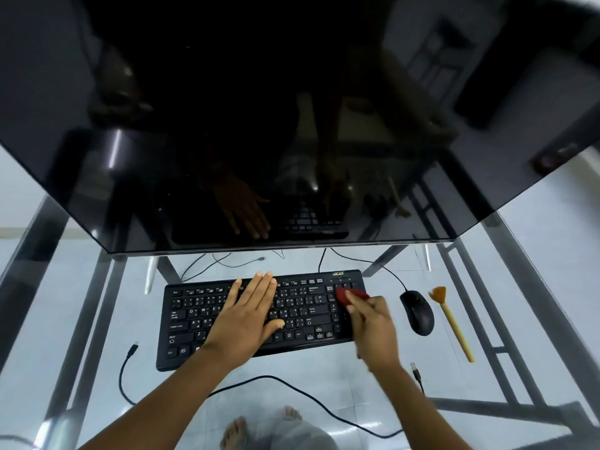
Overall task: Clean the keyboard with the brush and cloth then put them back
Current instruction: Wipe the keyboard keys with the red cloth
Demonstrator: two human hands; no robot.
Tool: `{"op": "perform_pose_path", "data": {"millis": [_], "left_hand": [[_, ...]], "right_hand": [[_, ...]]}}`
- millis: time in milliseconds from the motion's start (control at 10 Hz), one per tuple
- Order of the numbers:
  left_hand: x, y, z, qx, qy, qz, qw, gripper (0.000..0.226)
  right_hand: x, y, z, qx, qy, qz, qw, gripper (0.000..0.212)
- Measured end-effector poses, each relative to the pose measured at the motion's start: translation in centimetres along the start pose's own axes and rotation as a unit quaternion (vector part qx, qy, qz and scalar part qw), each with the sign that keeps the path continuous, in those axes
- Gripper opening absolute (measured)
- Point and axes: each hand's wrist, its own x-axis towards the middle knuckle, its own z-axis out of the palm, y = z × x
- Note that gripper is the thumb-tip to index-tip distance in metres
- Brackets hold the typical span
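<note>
A black keyboard (194, 323) lies on the glass desk in front of me. My left hand (246, 316) rests flat on the middle keys, fingers straight and pointing away. My right hand (373, 329) grips a red cloth (345, 295) and presses it on the keyboard's right end, near the upper right corner. The brush (451, 323), with a yellow handle and a fan of orange bristles, lies on the desk to the right of the mouse, bristles pointing away from me.
A black mouse (417, 311) sits between keyboard and brush, its cable running back. A large dark monitor (227, 125) overhangs the far side. Loose black cables (128, 371) lie on the glass desk (324, 378) at the near side. Metal frame bars show beneath.
</note>
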Motion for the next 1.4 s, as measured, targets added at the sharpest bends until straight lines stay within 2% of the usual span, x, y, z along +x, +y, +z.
{"op": "perform_pose_path", "data": {"millis": [100, 200, 300, 400, 500, 600, 700, 800, 900, 1000, 1100, 1200, 1300, 1400], "left_hand": [[0.0, 0.0, -0.1, 0.0, -0.003, 0.002, 1.0, 0.074], [0.0, 0.0, -0.3, 0.003, -0.002, 0.005, 1.0, 0.073], [0.0, 0.1, -0.3, 0.003, -0.01, -0.001, 1.0, 0.073], [-0.1, 0.1, -0.4, -0.002, -0.021, -0.006, 1.0, 0.074], [-0.1, 0.1, -0.6, -0.004, -0.022, -0.001, 1.0, 0.074], [-0.1, 0.1, -0.7, 0.002, -0.027, -0.004, 1.0, 0.074], [-0.1, 0.2, -0.7, 0.002, -0.036, -0.007, 0.999, 0.074], [-0.1, 0.3, -0.7, -0.008, -0.039, -0.011, 0.999, 0.075], [-0.2, -0.1, -1.3, -0.033, -0.048, 0.006, 0.998, 0.086], [-0.7, -1.4, -2.4, -0.064, -0.085, -0.013, 0.994, 0.121], [-1.2, -2.4, -2.7, -0.065, -0.084, -0.042, 0.993, 0.135], [-1.1, -2.4, -2.7, -0.077, -0.079, -0.042, 0.993, 0.135], [-1.2, -2.5, -3.1, -0.083, -0.08, -0.028, 0.993, 0.134], [-2.1, -3.4, -3.5, -0.051, -0.076, -0.042, 0.995, 0.134]], "right_hand": [[-1.0, -3.2, 0.9, -0.004, -0.092, -0.176, 0.98, 0.039], [1.8, -3.0, 0.0, -0.083, -0.021, -0.121, 0.989, 0.035], [4.0, -3.1, 0.7, -0.05, 0.065, 0.066, 0.994, 0.03], [3.0, -5.1, 3.8, -0.014, -0.033, -0.077, 0.996, 0.034], [2.8, -6.6, 2.4, -0.035, -0.082, -0.196, 0.977, 0.029], [5.4, -3.6, -0.6, -0.094, -0.055, -0.082, 0.991, 0.024], [6.1, -2.1, 0.8, -0.127, -0.004, -0.012, 0.992, 0.034], [2.7, -5.1, 3.5, -0.063, -0.027, -0.095, 0.993, 0.043], [0.5, -7.0, 1.7, -0.019, -0.093, -0.176, 0.98, 0.029], [1.2, -4.0, -0.9, -0.085, -0.065, -0.112, 0.988, 0.029], [1.2, -1.3, 0.3, -0.076, 0.047, -0.058, 0.994, 0.033], [-1.1, -5.3, 3.1, -0.019, -0.04, -0.131, 0.99, 0.032], [-1.6, -6.6, 3.1, -0.018, -0.133, -0.246, 0.96, 0.036], [-0.3, -2.9, 1.0, -0.029, -0.128, -0.222, 0.966, 0.034]]}}
